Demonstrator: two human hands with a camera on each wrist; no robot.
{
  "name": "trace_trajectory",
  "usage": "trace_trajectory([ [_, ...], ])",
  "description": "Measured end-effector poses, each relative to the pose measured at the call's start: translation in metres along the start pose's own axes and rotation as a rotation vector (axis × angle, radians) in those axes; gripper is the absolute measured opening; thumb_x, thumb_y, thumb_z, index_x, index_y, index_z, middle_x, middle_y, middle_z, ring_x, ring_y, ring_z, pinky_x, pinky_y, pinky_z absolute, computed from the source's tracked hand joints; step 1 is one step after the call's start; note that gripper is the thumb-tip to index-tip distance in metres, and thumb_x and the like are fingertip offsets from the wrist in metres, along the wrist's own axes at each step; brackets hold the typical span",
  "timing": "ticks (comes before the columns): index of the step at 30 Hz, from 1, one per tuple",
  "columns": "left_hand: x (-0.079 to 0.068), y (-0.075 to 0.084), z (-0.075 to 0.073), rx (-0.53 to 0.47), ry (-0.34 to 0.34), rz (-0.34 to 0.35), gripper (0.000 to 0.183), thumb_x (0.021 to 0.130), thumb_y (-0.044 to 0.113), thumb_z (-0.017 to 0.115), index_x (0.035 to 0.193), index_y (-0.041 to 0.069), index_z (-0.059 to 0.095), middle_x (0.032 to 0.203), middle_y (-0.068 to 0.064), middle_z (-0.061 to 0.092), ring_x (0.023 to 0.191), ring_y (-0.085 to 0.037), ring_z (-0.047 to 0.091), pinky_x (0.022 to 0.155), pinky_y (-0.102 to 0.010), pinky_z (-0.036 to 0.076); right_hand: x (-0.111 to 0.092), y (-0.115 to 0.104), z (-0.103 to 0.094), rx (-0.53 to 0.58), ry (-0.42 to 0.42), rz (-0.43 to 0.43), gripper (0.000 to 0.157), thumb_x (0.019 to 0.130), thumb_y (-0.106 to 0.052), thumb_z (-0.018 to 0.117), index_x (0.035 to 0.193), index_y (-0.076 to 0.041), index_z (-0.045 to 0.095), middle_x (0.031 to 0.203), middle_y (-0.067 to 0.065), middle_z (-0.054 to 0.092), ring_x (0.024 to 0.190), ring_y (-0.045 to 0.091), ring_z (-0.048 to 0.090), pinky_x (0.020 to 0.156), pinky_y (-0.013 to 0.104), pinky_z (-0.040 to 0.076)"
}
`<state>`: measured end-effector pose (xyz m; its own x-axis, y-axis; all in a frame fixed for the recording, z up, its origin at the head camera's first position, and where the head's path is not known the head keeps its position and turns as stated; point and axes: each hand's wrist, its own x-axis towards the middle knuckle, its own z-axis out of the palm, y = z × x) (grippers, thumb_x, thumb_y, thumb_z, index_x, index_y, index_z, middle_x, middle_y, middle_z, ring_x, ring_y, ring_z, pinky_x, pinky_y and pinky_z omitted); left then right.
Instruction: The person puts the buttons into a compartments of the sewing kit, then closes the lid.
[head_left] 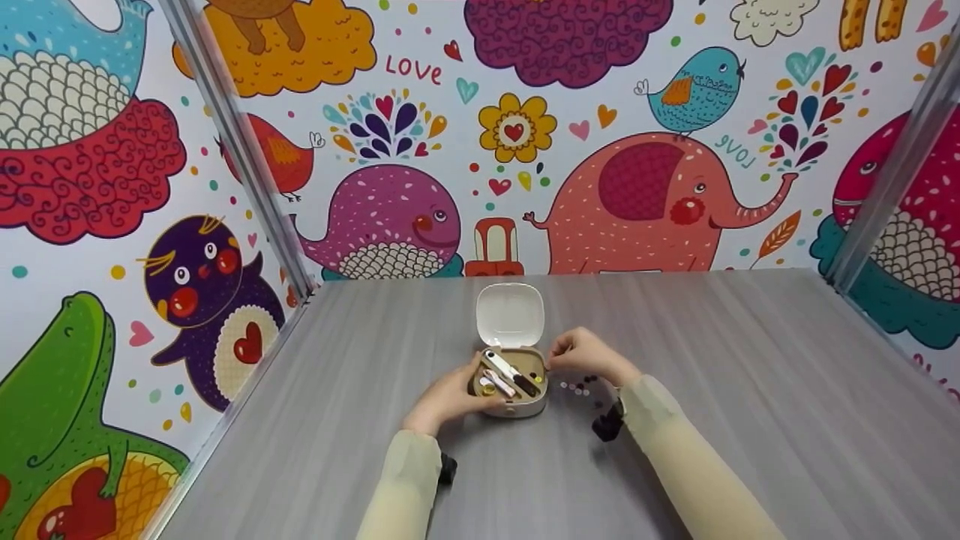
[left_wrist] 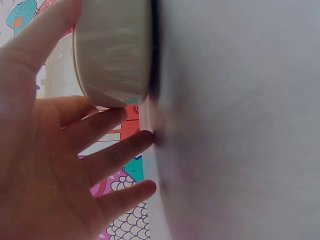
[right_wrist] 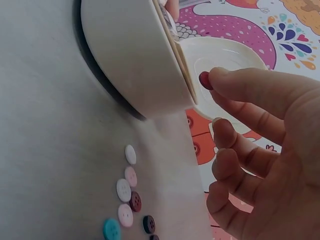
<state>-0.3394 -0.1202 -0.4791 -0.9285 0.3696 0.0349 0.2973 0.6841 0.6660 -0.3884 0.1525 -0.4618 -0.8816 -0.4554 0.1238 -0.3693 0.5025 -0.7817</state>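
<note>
A small white box [head_left: 529, 409] stands on the table with its lid [head_left: 510, 315] raised at the back. My left hand [head_left: 448, 399] holds its left side, thumb toward the front, the lower fingers spread in the left wrist view. Between thumb and index finger my right hand [right_wrist: 260, 145] pinches a dark red button [right_wrist: 205, 80], just beyond the box's right rim. Inside the box lie a long white-and-black tool [head_left: 510, 371], a pale pink and white item [head_left: 498, 382], a yellow ring-like piece [head_left: 489, 390] and a yellow button [head_left: 538, 379].
Loose buttons lie on the table right of the box, among them a teal button [right_wrist: 112, 229], a white button [right_wrist: 130, 154], a pink button [right_wrist: 125, 215] and a black button [right_wrist: 149, 224]. Printed cartoon panels [head_left: 420, 217] wall in the grey table [head_left: 525, 480].
</note>
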Motion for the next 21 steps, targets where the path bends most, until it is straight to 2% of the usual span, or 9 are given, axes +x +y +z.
trace_trajectory([
  [8,0.0,0.001,0.0,0.014,0.004,0.014,0.103,0.077,0.051,0.077,0.151,0.0,0.027,0.145,-0.025,0.041,0.13,-0.038,0.044,0.105,-0.049,0.037,0.004,-0.003,0.006,-0.053,-0.024,0.008,0.005,0.078,-0.008,0.072,0.077,-0.003,0.073,0.067,-0.003,0.064,0.056,0.007,0.053,0.052,0.022,0.044],
  [21,0.0,0.001,0.0,0.0,-0.001,-0.001,0.102,0.078,0.051,0.076,0.151,0.0,0.026,0.149,-0.023,0.037,0.133,-0.036,0.041,0.107,-0.048,0.035,0.01,-0.006,0.012,-0.104,-0.036,0.021,0.004,0.077,-0.008,0.073,0.075,-0.005,0.073,0.066,-0.003,0.064,0.055,0.006,0.051,0.052,0.021,0.044],
])
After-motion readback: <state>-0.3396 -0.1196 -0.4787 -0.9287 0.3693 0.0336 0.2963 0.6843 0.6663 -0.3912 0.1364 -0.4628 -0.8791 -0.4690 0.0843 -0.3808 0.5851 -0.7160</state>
